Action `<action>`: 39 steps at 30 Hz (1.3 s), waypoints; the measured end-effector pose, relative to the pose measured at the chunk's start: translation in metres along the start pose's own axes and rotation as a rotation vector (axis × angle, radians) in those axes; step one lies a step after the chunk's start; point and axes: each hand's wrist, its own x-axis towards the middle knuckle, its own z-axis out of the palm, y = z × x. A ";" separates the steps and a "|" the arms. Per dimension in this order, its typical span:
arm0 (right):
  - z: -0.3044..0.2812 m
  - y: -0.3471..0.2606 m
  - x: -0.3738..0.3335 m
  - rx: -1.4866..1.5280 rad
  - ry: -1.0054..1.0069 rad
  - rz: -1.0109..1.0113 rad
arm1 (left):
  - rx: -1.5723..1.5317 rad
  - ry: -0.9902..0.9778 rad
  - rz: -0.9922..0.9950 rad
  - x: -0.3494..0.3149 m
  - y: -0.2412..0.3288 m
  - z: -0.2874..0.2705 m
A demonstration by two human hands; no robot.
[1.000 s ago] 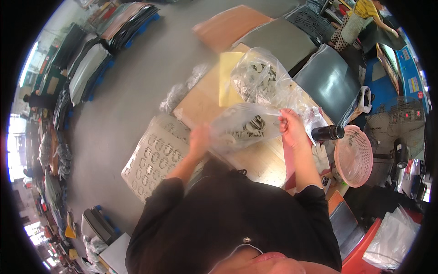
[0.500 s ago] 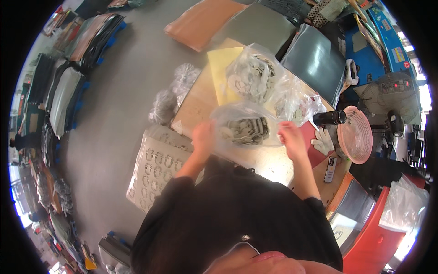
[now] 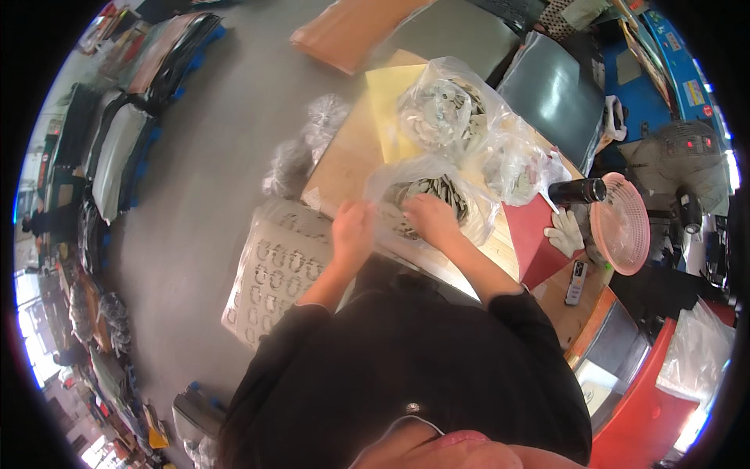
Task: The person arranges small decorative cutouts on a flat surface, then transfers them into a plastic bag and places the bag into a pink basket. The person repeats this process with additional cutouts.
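A clear plastic bag [image 3: 486, 221] full of grey, curved, flat cut pieces [image 3: 453, 192] lies with its mouth spread at the near edge of the worktable. My left hand [image 3: 354, 234] is closed at the bag's left edge, gripping the plastic film. Over the bag's mouth, close to my left hand, is my right hand [image 3: 433, 220] with its fingers curled at the pieces. What its fingertips hold, if anything, is hidden. Just beyond lies a second clear bag [image 3: 447, 117] with similar grey pieces, on a yellow sheet [image 3: 385, 86].
A third clear bag [image 3: 519, 168] lies to the right, near a black cylinder [image 3: 576, 191], a white glove [image 3: 564, 233], a pink basket [image 3: 621, 224] and a phone [image 3: 576, 283]. Left of the table are a sheet with punched-out shapes [image 3: 273, 273] and bundled clear plastic [image 3: 324, 121].
My right hand has moved left from the bag's right edge to over its mouth, near my left hand. The bag's right side has sagged outward. The whole view has shifted slightly.
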 end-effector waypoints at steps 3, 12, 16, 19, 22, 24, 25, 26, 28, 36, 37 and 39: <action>0.037 0.010 0.033 -0.102 -0.152 0.014 | 0.005 0.026 -0.043 0.000 0.000 0.003; 0.060 0.028 0.019 -0.036 -0.154 -0.145 | 0.029 0.129 -0.105 0.003 0.009 0.007; 0.047 0.013 0.046 0.026 -0.298 0.165 | 0.056 0.123 -0.157 -0.004 0.008 0.012; 0.033 0.005 0.069 -0.033 -0.554 0.171 | 0.094 0.155 -0.053 -0.008 0.002 0.012; 0.039 -0.004 0.070 -0.293 -0.746 0.016 | 0.126 0.157 0.004 -0.010 -0.005 0.013; 0.054 -0.005 0.059 -0.419 -0.712 -0.091 | 0.128 0.152 0.000 -0.012 -0.008 0.014; 0.063 -0.004 0.048 -0.424 -0.642 -0.130 | 0.123 0.153 -0.001 -0.013 -0.009 0.015; 0.071 -0.002 0.040 -0.432 -0.595 -0.168 | 0.116 0.155 -0.005 -0.015 -0.009 0.016; 0.081 0.005 0.033 -0.334 -0.583 -0.121 | 0.133 0.161 0.025 -0.021 -0.007 0.018; 0.020 0.037 0.080 0.145 -0.743 0.273 | 0.112 0.201 0.018 -0.024 -0.004 0.004; 0.015 0.039 0.087 0.131 -0.757 0.314 | 0.129 0.190 0.015 -0.022 -0.004 0.004; 0.008 0.049 0.100 0.234 -0.727 0.298 | 0.152 0.184 0.026 -0.015 -0.002 0.005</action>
